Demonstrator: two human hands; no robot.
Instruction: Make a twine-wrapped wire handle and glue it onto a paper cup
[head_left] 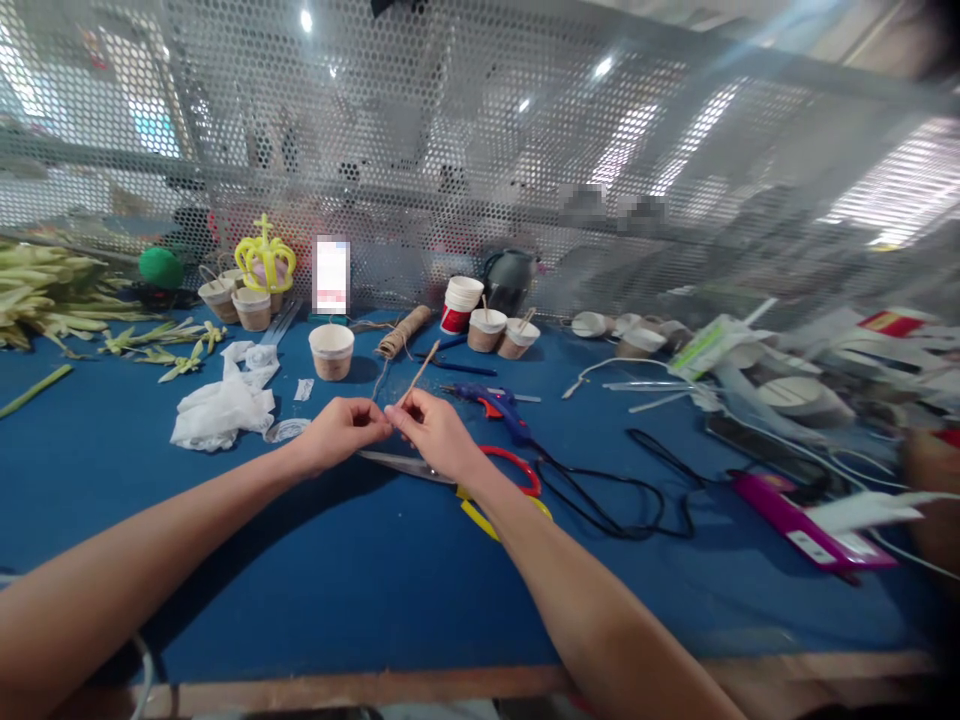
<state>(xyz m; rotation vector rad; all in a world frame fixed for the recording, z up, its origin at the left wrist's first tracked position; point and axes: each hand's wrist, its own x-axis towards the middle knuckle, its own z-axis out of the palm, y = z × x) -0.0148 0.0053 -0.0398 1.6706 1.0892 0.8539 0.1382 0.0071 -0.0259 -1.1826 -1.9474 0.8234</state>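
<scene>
My right hand (441, 430) pinches a thin wooden stick (424, 366), which slants up and away to the right. Fingertip to fingertip with it, my left hand (345, 432) is closed on a strand of twine (380, 382). That strand runs back to a twine spool (405, 332) lying behind the hands. What sits right between the fingertips is too small to make out. Under my right hand and wrist lie scissors (409, 466) with red and yellow handles, partly covered. A blue glue gun (496, 402) rests just right of the hand.
A paper-wrapped cup (331, 352) and crumpled white cloth (225, 405) stand left of centre. Farther back are a yellow crown (264, 262), a lit phone (331, 275) and more cups (487, 330). Black cable (600, 510) and a purple box (806, 520) lie right. Perforated metal panels close the back.
</scene>
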